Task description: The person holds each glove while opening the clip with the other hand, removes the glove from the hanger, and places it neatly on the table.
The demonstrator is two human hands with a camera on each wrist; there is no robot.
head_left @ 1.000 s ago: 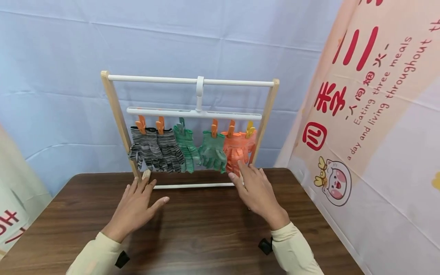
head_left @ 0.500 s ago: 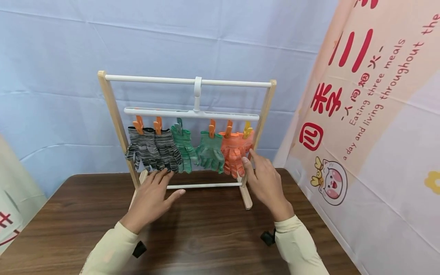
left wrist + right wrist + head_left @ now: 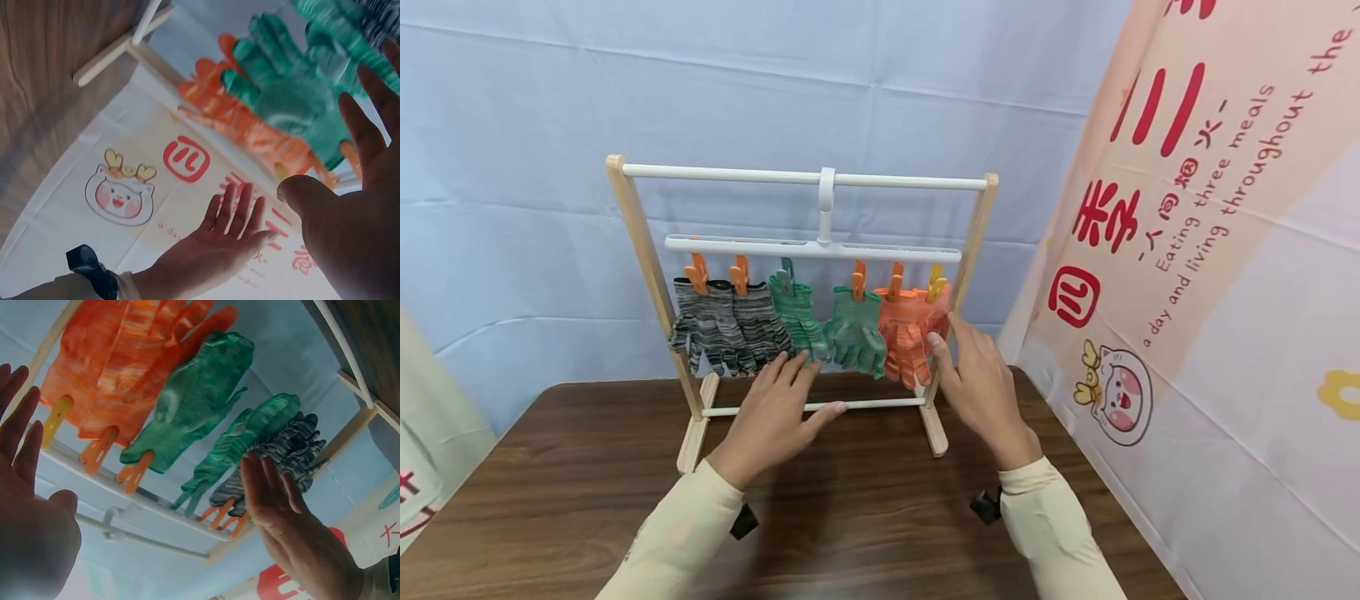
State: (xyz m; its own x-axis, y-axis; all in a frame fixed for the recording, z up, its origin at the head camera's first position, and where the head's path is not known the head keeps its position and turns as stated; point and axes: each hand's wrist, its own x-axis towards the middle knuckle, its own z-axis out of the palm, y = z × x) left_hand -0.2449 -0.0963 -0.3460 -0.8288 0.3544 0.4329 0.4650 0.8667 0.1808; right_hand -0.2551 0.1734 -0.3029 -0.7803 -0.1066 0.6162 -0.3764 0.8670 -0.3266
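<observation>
Three pairs of knit gloves hang by clips from a white hanger [image 3: 752, 247]: black-and-grey gloves [image 3: 715, 321] at left, green gloves [image 3: 856, 329] in the middle, orange gloves [image 3: 910, 329] at right. My left hand [image 3: 767, 421] is held in front of the rack, fingers extended and thumb out, fingertips overlapping the lower ends of the grey and green gloves in the head view. Near the orange pair and the right post is my right hand [image 3: 985, 392], its fingers extended too. Both wrist views show the hands with nothing in them, and space around the gloves.
A wooden rack with a white top rod [image 3: 722, 173] carries the hanger by its hook [image 3: 826, 192]. Its feet [image 3: 694, 446] stand on a dark wood table [image 3: 865, 517]. Orange, green and yellow clips [image 3: 936, 285] pin the gloves. A printed cloth [image 3: 1225, 333] borders the right side.
My left hand has moved right from the rack's left foot to below the grey and green gloves. My right hand has shifted slightly right, from in front of the orange gloves to their right edge.
</observation>
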